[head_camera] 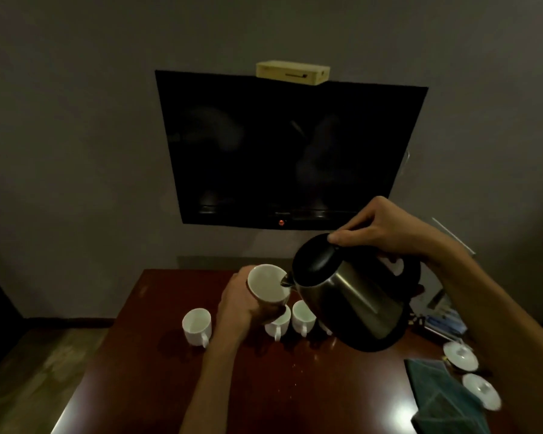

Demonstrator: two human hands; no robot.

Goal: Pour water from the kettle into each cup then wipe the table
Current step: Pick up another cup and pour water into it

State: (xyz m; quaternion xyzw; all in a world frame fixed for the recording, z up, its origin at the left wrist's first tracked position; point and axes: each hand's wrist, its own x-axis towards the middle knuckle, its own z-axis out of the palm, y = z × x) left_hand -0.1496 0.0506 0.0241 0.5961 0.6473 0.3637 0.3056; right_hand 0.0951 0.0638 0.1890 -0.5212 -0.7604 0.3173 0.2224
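My right hand (386,228) grips the handle of a steel kettle (355,296) with a black lid, thumb on the lid. The kettle is tilted left, its spout at the rim of a white cup (268,283). My left hand (243,305) holds that cup lifted and tipped toward the spout, above the dark red table (157,371). Three more white cups stand on the table: one at the left (197,325), one below my left hand (278,327), one beside it (303,317). A folded dark green cloth (436,396) lies at the table's right front.
Two white lids (460,355) (481,391) lie right of the cloth. A dark television (289,151) hangs on the wall behind the table, with a pale box (292,72) on top. Papers or packets (445,321) sit at the right, behind the kettle.
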